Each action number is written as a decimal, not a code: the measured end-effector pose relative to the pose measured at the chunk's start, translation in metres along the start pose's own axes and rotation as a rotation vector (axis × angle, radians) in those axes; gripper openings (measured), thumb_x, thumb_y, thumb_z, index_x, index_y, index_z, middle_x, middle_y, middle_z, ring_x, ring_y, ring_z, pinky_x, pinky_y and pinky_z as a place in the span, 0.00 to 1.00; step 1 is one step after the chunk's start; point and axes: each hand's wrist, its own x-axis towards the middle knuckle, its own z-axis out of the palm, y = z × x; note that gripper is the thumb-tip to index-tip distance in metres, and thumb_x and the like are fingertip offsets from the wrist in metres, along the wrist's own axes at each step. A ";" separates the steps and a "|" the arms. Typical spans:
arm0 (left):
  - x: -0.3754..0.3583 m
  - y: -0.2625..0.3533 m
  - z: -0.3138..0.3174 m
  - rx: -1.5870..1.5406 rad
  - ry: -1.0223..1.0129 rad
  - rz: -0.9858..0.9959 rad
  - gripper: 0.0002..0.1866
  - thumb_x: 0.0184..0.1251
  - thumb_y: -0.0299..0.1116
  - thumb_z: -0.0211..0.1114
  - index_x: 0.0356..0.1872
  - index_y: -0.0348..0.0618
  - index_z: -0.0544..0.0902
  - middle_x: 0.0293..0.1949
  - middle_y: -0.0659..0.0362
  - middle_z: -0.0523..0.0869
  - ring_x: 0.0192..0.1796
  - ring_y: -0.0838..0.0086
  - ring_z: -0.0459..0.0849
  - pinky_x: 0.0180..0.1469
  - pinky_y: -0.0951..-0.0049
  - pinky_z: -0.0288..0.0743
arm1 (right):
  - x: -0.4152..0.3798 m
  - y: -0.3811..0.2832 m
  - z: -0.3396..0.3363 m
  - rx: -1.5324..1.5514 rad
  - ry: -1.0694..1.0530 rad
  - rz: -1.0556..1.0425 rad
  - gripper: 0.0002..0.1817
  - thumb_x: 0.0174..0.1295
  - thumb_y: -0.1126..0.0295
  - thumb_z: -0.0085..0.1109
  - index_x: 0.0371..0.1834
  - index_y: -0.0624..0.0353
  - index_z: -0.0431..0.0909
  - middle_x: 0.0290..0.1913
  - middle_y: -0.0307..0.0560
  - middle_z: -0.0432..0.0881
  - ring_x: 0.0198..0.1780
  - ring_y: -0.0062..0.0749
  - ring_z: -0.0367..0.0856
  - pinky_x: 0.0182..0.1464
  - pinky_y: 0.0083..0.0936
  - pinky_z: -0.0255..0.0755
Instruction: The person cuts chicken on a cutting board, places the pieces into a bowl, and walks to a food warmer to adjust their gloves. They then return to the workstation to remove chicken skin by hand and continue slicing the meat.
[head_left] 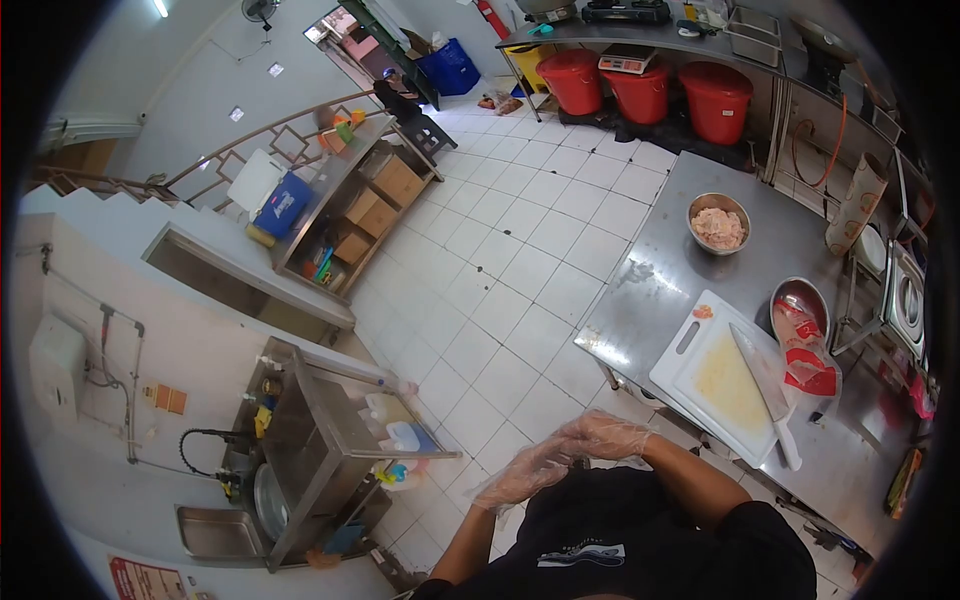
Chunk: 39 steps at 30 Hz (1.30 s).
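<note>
Both hands wear clear, wrinkled plastic gloves and meet in front of my black shirt, left of the metal table [660,230]. My left hand [530,468] points up and inward, its fingertips hidden where the hands come together. My right hand [607,436] bends over them with curled fingers; what they hold, if anything, is hidden. On the table nearest my right hand lies a white cutting board [690,365] with a yellowish stain. A large knife [762,385] rests across it, handle toward me. A small pinkish piece [703,312] sits at the board's far corner.
A steel bowl of pale raw meat [719,229] stands farther back. Another bowl [790,290] holds a red-and-clear plastic bag [808,365]. Red lidded bins [715,100] line the far wall under a bench. A sink [215,530] and metal rack are at left; a person [398,100] sits by the doorway.
</note>
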 end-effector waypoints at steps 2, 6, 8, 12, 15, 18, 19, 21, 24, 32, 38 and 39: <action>-0.001 0.003 0.000 0.003 0.005 -0.020 0.33 0.75 0.45 0.67 0.75 0.42 0.70 0.62 0.48 0.80 0.62 0.62 0.81 0.64 0.60 0.79 | 0.003 0.005 0.001 -0.027 -0.005 0.001 0.22 0.74 0.56 0.53 0.57 0.63 0.83 0.28 0.53 0.85 0.28 0.37 0.85 0.36 0.38 0.78; -0.001 0.008 -0.001 0.097 -0.015 0.037 0.33 0.75 0.44 0.66 0.75 0.42 0.70 0.63 0.48 0.80 0.63 0.61 0.81 0.65 0.59 0.78 | 0.004 0.004 0.002 -0.027 0.005 -0.010 0.23 0.74 0.55 0.54 0.57 0.64 0.83 0.28 0.54 0.85 0.28 0.39 0.85 0.38 0.39 0.78; -0.001 0.007 -0.002 0.103 -0.015 0.027 0.32 0.75 0.45 0.66 0.75 0.43 0.70 0.64 0.49 0.80 0.63 0.61 0.81 0.65 0.58 0.78 | 0.004 0.005 0.003 -0.032 0.002 -0.009 0.23 0.74 0.55 0.54 0.57 0.64 0.83 0.29 0.55 0.85 0.29 0.41 0.85 0.39 0.40 0.77; -0.003 0.001 -0.001 0.081 0.002 -0.001 0.32 0.75 0.44 0.66 0.75 0.44 0.71 0.63 0.49 0.80 0.62 0.62 0.81 0.65 0.59 0.78 | 0.004 0.004 0.005 -0.017 -0.003 -0.014 0.25 0.74 0.53 0.53 0.58 0.64 0.83 0.29 0.56 0.85 0.31 0.42 0.85 0.41 0.40 0.77; -0.004 0.000 0.000 0.049 0.017 -0.022 0.32 0.75 0.44 0.66 0.75 0.44 0.71 0.62 0.49 0.80 0.62 0.62 0.80 0.64 0.60 0.79 | 0.003 0.000 0.003 -0.016 -0.033 0.033 0.25 0.74 0.53 0.53 0.58 0.64 0.83 0.30 0.57 0.86 0.32 0.43 0.85 0.42 0.41 0.77; -0.004 0.003 0.001 0.042 0.012 -0.038 0.32 0.74 0.44 0.66 0.75 0.43 0.71 0.62 0.49 0.80 0.63 0.63 0.79 0.64 0.61 0.79 | 0.002 -0.002 0.002 -0.004 -0.035 0.037 0.26 0.73 0.53 0.53 0.59 0.64 0.83 0.30 0.57 0.86 0.32 0.44 0.85 0.44 0.42 0.77; -0.004 0.003 0.001 0.042 0.011 -0.045 0.32 0.74 0.44 0.66 0.75 0.43 0.70 0.62 0.49 0.80 0.63 0.63 0.79 0.64 0.61 0.79 | 0.002 -0.002 0.003 -0.003 -0.029 0.034 0.26 0.73 0.53 0.53 0.59 0.64 0.83 0.30 0.57 0.86 0.32 0.44 0.85 0.44 0.42 0.77; -0.004 0.002 0.001 0.043 0.012 -0.054 0.33 0.74 0.44 0.67 0.75 0.43 0.70 0.61 0.49 0.80 0.63 0.63 0.79 0.64 0.61 0.80 | 0.002 0.000 0.005 -0.003 -0.017 0.027 0.25 0.73 0.53 0.53 0.59 0.64 0.83 0.30 0.57 0.86 0.33 0.45 0.85 0.45 0.42 0.77; -0.003 -0.001 0.001 0.048 0.015 -0.064 0.33 0.73 0.44 0.67 0.75 0.42 0.70 0.61 0.48 0.79 0.64 0.62 0.79 0.63 0.60 0.80 | 0.001 -0.001 0.004 -0.009 -0.045 0.072 0.25 0.73 0.54 0.53 0.60 0.63 0.83 0.32 0.57 0.86 0.34 0.46 0.85 0.46 0.43 0.77; -0.001 -0.003 0.001 0.034 0.031 -0.072 0.33 0.73 0.43 0.67 0.75 0.42 0.71 0.62 0.48 0.79 0.64 0.62 0.79 0.63 0.61 0.80 | 0.001 -0.005 0.000 -0.023 -0.105 0.152 0.23 0.77 0.56 0.53 0.64 0.59 0.81 0.51 0.58 0.89 0.53 0.49 0.87 0.58 0.41 0.77; 0.000 -0.003 0.007 0.044 0.090 -0.040 0.27 0.70 0.33 0.63 0.69 0.37 0.74 0.56 0.48 0.84 0.58 0.61 0.82 0.62 0.61 0.77 | 0.000 -0.003 -0.001 -0.032 -0.085 0.095 0.22 0.75 0.58 0.53 0.64 0.59 0.81 0.49 0.58 0.90 0.51 0.49 0.88 0.57 0.41 0.77; 0.001 0.001 0.007 0.049 0.075 -0.035 0.27 0.70 0.33 0.63 0.69 0.37 0.74 0.56 0.48 0.83 0.58 0.61 0.82 0.63 0.61 0.77 | 0.000 -0.001 -0.001 -0.043 -0.073 0.068 0.22 0.75 0.58 0.54 0.64 0.60 0.82 0.49 0.58 0.90 0.51 0.49 0.88 0.57 0.41 0.78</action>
